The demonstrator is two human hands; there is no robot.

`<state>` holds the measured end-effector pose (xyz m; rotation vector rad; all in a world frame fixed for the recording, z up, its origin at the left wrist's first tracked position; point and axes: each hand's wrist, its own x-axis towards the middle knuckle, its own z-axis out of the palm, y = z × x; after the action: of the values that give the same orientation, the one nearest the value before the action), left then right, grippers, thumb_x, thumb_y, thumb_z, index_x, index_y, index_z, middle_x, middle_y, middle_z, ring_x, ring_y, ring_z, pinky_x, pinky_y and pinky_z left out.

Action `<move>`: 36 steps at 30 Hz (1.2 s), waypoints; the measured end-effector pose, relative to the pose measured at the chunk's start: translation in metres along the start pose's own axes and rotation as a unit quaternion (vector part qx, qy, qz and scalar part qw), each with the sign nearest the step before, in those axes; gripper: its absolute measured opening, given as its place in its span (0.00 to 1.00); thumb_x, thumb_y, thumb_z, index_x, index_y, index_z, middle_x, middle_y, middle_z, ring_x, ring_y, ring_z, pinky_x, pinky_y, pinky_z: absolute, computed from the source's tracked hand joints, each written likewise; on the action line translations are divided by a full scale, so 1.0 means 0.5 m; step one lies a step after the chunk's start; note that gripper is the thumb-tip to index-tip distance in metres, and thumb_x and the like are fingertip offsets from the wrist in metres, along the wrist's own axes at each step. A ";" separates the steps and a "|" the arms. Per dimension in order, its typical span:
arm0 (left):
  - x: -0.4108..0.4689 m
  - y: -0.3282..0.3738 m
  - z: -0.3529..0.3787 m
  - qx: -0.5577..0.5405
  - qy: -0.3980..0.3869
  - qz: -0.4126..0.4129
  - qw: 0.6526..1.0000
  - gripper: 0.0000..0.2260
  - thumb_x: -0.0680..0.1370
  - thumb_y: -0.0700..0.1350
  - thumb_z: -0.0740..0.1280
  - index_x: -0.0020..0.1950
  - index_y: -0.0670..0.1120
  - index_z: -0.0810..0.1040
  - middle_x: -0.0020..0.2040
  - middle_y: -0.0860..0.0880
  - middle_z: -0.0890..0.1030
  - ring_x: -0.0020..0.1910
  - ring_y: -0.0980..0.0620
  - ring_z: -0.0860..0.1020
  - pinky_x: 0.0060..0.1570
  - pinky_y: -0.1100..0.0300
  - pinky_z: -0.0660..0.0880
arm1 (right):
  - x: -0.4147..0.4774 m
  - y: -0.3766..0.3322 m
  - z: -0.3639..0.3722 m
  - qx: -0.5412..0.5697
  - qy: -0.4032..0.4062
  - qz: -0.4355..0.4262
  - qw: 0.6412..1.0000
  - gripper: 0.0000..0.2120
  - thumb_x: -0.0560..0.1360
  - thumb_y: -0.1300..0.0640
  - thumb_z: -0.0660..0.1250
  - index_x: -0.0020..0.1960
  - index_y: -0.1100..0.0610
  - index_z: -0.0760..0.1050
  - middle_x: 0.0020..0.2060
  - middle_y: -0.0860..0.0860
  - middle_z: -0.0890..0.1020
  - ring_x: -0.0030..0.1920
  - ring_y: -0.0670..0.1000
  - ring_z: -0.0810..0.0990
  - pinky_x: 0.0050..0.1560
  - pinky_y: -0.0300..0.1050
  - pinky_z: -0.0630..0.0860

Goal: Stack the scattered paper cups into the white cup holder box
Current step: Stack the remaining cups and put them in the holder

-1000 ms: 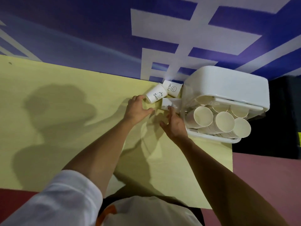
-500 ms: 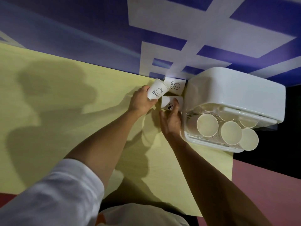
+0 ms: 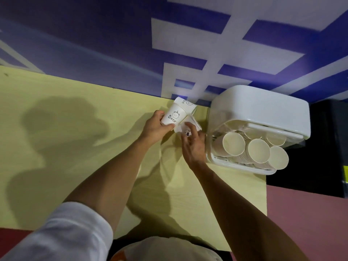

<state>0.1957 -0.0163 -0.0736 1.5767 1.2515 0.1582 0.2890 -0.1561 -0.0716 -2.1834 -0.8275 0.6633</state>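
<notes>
- Since the earlier frame, the left hand point(image 3: 156, 127) has brought its white paper cup printed "Bear" point(image 3: 174, 116) against the white "HELLO" paper cup point(image 3: 187, 104), and the two now overlap.
- Its fingers and thumb curl round the Bear cup.
- The right hand point(image 3: 194, 147), fingers curled, grips a third white paper cup point(image 3: 183, 128) low over the yellow table point(image 3: 75, 147).
- Just to the right, the white cup holder box point(image 3: 259, 110) holds stacked cups point(image 3: 233, 144) on their sides, mouths facing the camera.

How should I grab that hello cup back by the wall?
Probably its side wall, from above: the hello cup has the blue wall behind, the Bear cup in the left hand across its near left, and the white box to its right.
</notes>
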 end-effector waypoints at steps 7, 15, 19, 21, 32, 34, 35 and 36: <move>-0.067 0.003 -0.036 -0.053 0.007 0.020 0.998 0.24 0.72 0.47 0.76 0.65 0.47 0.73 0.58 0.50 0.81 0.47 0.55 0.80 0.44 0.63 0.75 | -0.067 -0.051 -0.037 0.016 0.016 -0.088 0.996 0.20 0.83 0.49 0.55 0.73 0.49 0.70 0.60 0.58 0.72 0.58 0.54 0.76 0.65 0.51 0.72; -0.156 0.036 -0.044 -0.058 -0.011 0.046 0.997 0.23 0.72 0.51 0.75 0.63 0.49 0.72 0.58 0.52 0.80 0.53 0.51 0.80 0.54 0.55 0.77 | -0.141 -0.064 -0.085 -0.016 0.055 -0.122 0.991 0.19 0.86 0.51 0.52 0.76 0.44 0.66 0.65 0.54 0.69 0.57 0.43 0.69 0.65 0.41 0.68; -0.190 0.071 -0.032 -0.050 -0.011 0.069 0.996 0.23 0.72 0.51 0.76 0.62 0.50 0.72 0.58 0.52 0.80 0.54 0.51 0.80 0.54 0.55 0.76 | -0.157 -0.077 -0.126 -0.018 0.075 -0.080 0.994 0.18 0.85 0.49 0.54 0.75 0.43 0.67 0.68 0.55 0.70 0.60 0.47 0.71 0.64 0.40 0.67; -0.208 0.098 -0.022 -0.053 -0.011 0.083 0.995 0.23 0.71 0.50 0.76 0.62 0.50 0.72 0.58 0.52 0.80 0.54 0.51 0.80 0.54 0.56 0.76 | -0.162 -0.077 -0.154 -0.008 0.090 -0.096 0.991 0.17 0.85 0.47 0.55 0.72 0.45 0.68 0.65 0.56 0.72 0.60 0.52 0.75 0.64 0.46 0.72; -0.285 0.239 0.109 -0.058 -0.056 0.147 0.986 0.25 0.70 0.45 0.78 0.64 0.48 0.73 0.60 0.50 0.80 0.53 0.54 0.81 0.52 0.58 0.78 | -0.150 0.002 -0.337 -0.013 0.188 -0.117 0.975 0.06 0.83 0.48 0.60 0.56 0.47 0.63 0.51 0.52 0.78 0.45 0.55 0.78 0.43 0.52 0.78; -0.293 0.257 0.138 -0.045 -0.057 0.153 0.986 0.27 0.70 0.47 0.79 0.65 0.48 0.73 0.59 0.51 0.81 0.53 0.55 0.81 0.55 0.56 0.79 | -0.150 0.022 -0.370 -0.008 0.194 -0.114 0.974 0.07 0.82 0.49 0.61 0.54 0.47 0.62 0.49 0.52 0.77 0.43 0.56 0.78 0.41 0.51 0.76; -0.294 0.263 0.151 -0.038 -0.053 0.153 0.986 0.28 0.69 0.48 0.79 0.66 0.48 0.73 0.60 0.51 0.81 0.54 0.54 0.81 0.56 0.55 0.79 | -0.149 0.032 -0.384 -0.005 0.196 -0.111 0.974 0.07 0.82 0.49 0.61 0.54 0.47 0.62 0.49 0.53 0.78 0.42 0.56 0.77 0.41 0.51 0.75; -0.298 0.267 0.162 -0.030 -0.049 0.152 0.987 0.29 0.69 0.48 0.79 0.66 0.48 0.73 0.60 0.51 0.81 0.55 0.54 0.80 0.57 0.54 0.78 | -0.150 0.042 -0.397 -0.002 0.196 -0.106 0.975 0.08 0.81 0.49 0.62 0.54 0.46 0.62 0.48 0.53 0.78 0.41 0.56 0.77 0.40 0.51 0.75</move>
<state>0.2656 -0.1659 0.0654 1.6951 0.9173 0.3060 0.3765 -0.3058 0.0521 -2.0942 -0.8307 0.1171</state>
